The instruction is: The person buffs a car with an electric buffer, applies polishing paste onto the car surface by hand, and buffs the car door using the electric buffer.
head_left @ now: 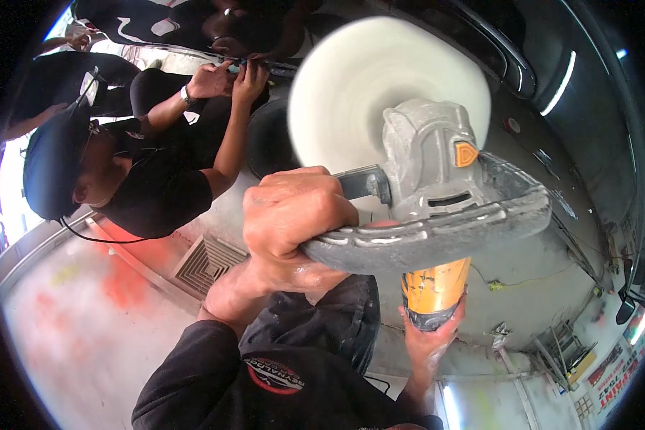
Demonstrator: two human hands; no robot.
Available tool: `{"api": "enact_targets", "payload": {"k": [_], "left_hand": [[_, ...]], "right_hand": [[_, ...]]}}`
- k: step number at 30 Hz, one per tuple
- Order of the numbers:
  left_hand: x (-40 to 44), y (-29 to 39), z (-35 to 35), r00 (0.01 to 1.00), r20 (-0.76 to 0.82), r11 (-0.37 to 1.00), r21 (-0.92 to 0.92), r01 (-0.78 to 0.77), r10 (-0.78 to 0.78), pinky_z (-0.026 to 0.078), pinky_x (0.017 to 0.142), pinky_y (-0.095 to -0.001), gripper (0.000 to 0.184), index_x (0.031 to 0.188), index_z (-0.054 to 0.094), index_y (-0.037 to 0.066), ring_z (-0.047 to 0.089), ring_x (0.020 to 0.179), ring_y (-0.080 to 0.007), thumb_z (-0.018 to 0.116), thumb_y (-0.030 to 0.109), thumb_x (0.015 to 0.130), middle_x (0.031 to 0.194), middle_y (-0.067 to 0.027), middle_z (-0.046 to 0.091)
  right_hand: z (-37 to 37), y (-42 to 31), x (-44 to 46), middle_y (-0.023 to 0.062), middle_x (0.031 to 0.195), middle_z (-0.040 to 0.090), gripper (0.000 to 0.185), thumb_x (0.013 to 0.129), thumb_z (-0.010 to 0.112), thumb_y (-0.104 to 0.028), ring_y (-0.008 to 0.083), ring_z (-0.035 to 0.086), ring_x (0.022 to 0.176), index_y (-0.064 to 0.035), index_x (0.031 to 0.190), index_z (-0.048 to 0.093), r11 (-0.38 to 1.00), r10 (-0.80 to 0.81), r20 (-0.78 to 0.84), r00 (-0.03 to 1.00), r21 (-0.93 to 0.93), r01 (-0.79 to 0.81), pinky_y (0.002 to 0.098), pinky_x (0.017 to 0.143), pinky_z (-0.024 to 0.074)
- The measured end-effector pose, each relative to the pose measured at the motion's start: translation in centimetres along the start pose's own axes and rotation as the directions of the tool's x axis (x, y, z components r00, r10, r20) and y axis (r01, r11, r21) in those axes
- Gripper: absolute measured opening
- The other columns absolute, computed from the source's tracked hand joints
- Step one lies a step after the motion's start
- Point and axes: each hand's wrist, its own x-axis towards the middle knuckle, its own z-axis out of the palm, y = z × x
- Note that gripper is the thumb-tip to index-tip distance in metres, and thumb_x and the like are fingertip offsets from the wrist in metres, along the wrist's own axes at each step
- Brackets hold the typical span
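A polisher with a grey head (426, 154) and a yellow body (437, 287) is in front of me. Its round white pad (337, 93) looks blurred, facing the dark glossy car panel (437, 29); whether they touch I cannot tell. My left hand (294, 215) is wrapped round the grip at the left side of the curved black handle (437, 240). Lower down, my right hand (433, 337) holds the rear end of the yellow body, its fingers partly hidden behind it.
A co-worker (158, 165) in a black cap and shirt is at the left, both hands raised near the car. A floor vent (208, 265) lies below them. At the lower right are a metal stand (562, 355), a yellow-green cord (498, 285) and a lettered banner (616, 380).
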Motion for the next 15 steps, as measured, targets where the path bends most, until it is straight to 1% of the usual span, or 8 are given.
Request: {"api": "enact_targets", "payload": {"k": [3, 6, 9, 12, 15], "left_hand": [[-0.2, 0.2, -0.8, 0.995, 0.101, 0.998, 0.054, -0.01, 0.005, 0.038, 0.044, -0.0322, 0.025, 0.07, 0.056, 0.0, 0.049, 0.044, -0.0196, 0.079, 0.01, 0.072, 0.054, -0.0052, 0.048], [0.0, -0.4, -0.7, 0.991, 0.107, 0.996, 0.011, -0.083, 0.081, 0.038, 0.044, -0.032, 0.025, 0.069, 0.055, 0.0, 0.049, 0.044, -0.0192, 0.076, 0.014, 0.072, 0.054, -0.005, 0.049], [0.1, 0.2, -0.5, 0.996, 0.074, 0.999, 0.029, -0.046, 0.044, 0.038, 0.044, -0.0312, 0.026, 0.069, 0.055, 0.0, 0.049, 0.044, -0.0188, 0.077, 0.014, 0.072, 0.054, -0.0052, 0.049], [-0.7, 0.2, -1.1, 0.997, 0.075, 1.0, -0.001, -0.032, 0.032, 0.037, 0.043, -0.0311, 0.028, 0.07, 0.055, -0.001, 0.049, 0.044, -0.0186, 0.079, 0.013, 0.073, 0.054, -0.0056, 0.05], [-0.9, 0.7, -0.8, 0.998, 0.069, 0.999, 0.038, -0.008, 0.006, 0.037, 0.043, -0.0314, 0.03, 0.071, 0.056, -0.001, 0.048, 0.044, -0.0185, 0.08, 0.017, 0.075, 0.054, -0.0062, 0.05]], "right_hand": [[0.1, 0.0, -0.4, 0.0266, 0.145, 0.041, 0.11, 0.064, 0.094, -0.016, 0.0367, 0.046, 0.132, 0.0036, 0.149, 0.025, 0.999, -0.011, 0.004, 1.0, -0.036, 0.011, 0.0441, 0.108, 0.0388], [0.3, -0.2, -0.5, 0.0271, 0.145, 0.041, 0.11, 0.065, 0.093, -0.019, 0.0368, 0.047, 0.131, 0.0037, 0.149, 0.026, 1.0, -0.011, -0.041, 0.999, -0.014, 0.011, 0.0442, 0.108, 0.0397], [0.2, 0.2, -0.1, 0.0274, 0.145, 0.042, 0.11, 0.066, 0.093, -0.022, 0.0369, 0.048, 0.13, 0.0045, 0.149, 0.025, 0.997, -0.067, -0.057, 0.996, -0.047, 0.065, 0.044, 0.107, 0.0406], [-0.3, -0.1, 0.1, 0.0274, 0.145, 0.042, 0.111, 0.066, 0.093, -0.023, 0.0364, 0.049, 0.13, 0.0052, 0.149, 0.025, 1.0, -0.008, 0.023, 1.0, -0.028, 0.009, 0.0439, 0.107, 0.0409], [-0.4, 0.6, 0.1, 0.0269, 0.146, 0.04, 0.11, 0.068, 0.092, -0.024, 0.0357, 0.045, 0.133, 0.0052, 0.149, 0.024, 1.0, -0.005, 0.051, 0.999, -0.004, 0.005, 0.044, 0.108, 0.0393]]}}
